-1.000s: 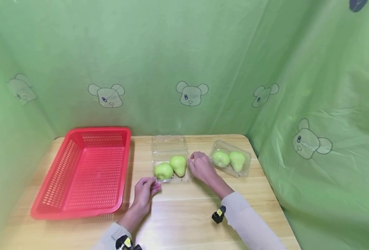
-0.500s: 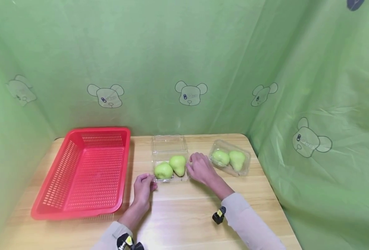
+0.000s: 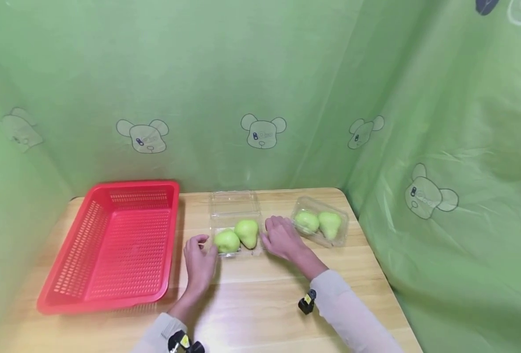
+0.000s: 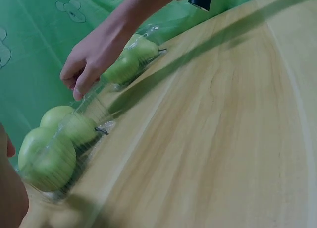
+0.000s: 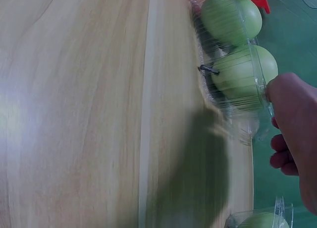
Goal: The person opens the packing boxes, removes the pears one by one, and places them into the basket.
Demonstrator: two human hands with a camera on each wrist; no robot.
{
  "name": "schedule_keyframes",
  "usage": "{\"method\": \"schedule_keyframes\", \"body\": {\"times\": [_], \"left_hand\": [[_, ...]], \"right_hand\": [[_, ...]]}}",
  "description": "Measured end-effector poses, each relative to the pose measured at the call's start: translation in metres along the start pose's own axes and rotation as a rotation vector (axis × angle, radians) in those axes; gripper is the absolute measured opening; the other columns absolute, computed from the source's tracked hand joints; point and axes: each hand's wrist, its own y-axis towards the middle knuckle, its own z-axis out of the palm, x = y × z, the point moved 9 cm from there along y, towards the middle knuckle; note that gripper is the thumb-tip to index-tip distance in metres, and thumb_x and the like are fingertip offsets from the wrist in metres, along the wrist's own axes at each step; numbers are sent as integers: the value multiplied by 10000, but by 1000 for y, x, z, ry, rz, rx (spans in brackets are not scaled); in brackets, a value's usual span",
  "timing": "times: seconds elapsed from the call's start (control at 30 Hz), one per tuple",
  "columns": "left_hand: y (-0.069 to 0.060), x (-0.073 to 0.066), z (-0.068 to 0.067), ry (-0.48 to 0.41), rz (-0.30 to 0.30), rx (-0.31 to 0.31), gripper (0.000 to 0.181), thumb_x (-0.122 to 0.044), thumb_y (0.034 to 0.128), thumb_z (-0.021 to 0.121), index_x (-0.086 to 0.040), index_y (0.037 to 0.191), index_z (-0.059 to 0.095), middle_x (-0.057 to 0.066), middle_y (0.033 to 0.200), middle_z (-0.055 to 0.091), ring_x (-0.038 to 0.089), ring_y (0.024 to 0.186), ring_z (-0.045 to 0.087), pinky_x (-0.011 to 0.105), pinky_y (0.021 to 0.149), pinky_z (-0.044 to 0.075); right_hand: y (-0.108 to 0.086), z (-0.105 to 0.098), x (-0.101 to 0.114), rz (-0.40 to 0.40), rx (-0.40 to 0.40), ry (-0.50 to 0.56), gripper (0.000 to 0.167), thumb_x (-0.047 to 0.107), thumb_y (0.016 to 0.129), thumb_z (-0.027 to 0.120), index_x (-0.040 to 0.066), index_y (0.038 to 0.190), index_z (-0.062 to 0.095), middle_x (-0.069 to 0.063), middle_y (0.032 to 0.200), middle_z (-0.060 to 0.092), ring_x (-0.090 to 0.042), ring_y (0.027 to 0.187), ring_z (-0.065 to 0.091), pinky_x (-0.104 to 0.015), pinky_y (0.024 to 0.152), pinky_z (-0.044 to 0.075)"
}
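So the clear plastic container [image 3: 230, 254] is mid-counter toward the back, and its flipped-back lid [image 3: 234, 202] reaches almost to the counter's far edge. Plenty of wood-grain counter [image 3: 251, 304] in front of it, though. Sideways it's tighter: a big red basket [image 3: 101, 305] takes up the left side, and a second clear container [image 3: 340, 240], set at an angle, is near the back right corner. A green sheet [image 3: 207, 73] with bear faces on it hangs just behind and along the sides.

The right hand [image 3: 282, 238] has thumb and fingers pinched on the container's right rim. The left hand [image 3: 200, 262] is at the front left corner, fingers loosely bent with a gap between thumb and forefinger; can't really tell if the thumb touches the plastic.

Inside are a rounder green fruit [image 3: 227, 241] and a pear-shaped one [image 3: 247, 232], both smooth and side by side. The plastic's thin, shiny and ribbed. The other box has two similar green fruits [image 3: 330, 224], and the basket is perforated with rounded corners.
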Motion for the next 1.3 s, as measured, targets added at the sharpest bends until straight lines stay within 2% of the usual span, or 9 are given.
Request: {"method": "schedule_keyframes", "body": {"times": [0.17,0.27,0.4,0.6,0.83,0.97,1.07,1.2,1.3], "left_hand": [[0,-27,7,142,219,50,334,-96,875,723,-30,1193,646,146,1178,641,300,1121,555,449,979,523],[-1,-37,15,218,295,114,348,-110,880,737,-37,1211,659,148,1217,655,297,1144,568,453,969,555],[-2,-47,24,309,359,200,392,-133,889,757,-29,1253,656,163,1278,656,305,1179,575,456,976,582],[4,-59,33,454,386,311,508,-203,878,812,-38,1325,635,164,1353,632,322,1245,569,471,1061,577],[12,-72,40,590,417,405,567,-233,866,838,-2,1338,626,187,1373,631,345,1239,592,479,1057,586],[16,-76,45,615,419,476,621,-227,845,857,25,1358,613,225,1392,625,390,1259,604,515,1069,578],[18,-76,49,620,413,558,642,-205,817,875,31,1356,619,231,1371,645,389,1225,631,505,1042,594],[21,-72,55,620,402,667,609,-152,800,882,19,1331,639,201,1300,688,314,1088,675,431,951,624],[22,-70,58,630,428,722,570,-121,802,874,17,1308,651,182,1253,710,260,1017,678,396,926,625]], "right_hand": [[3,1,2,-37,-7,-70,338,403,1038,491,84,952,561,-47,834,535,-220,780,497,-345,738,479],[3,4,1,-40,11,-78,337,402,1042,477,88,950,561,-46,834,529,-215,778,489,-347,743,485],[3,7,1,-46,33,-63,310,380,1045,474,100,943,559,-36,839,530,-200,785,488,-350,769,501],[6,5,3,-60,6,-26,256,332,1030,522,113,901,551,-31,811,540,-205,771,503,-368,778,516],[7,7,1,-62,16,-44,238,323,1010,510,124,882,541,-22,790,531,-203,763,506,-355,761,498],[6,7,-1,-57,22,-55,219,310,997,526,129,874,539,-16,785,525,-199,759,499,-353,760,492],[6,5,-2,-53,16,-40,208,294,988,548,128,863,537,-16,777,519,-198,748,487,-353,750,488],[6,6,0,-52,6,-19,199,284,980,538,133,850,536,-12,773,520,-191,744,484,-347,747,487],[6,9,2,-53,0,-13,193,285,972,521,137,848,537,-9,772,520,-186,743,481,-343,749,490]]}}
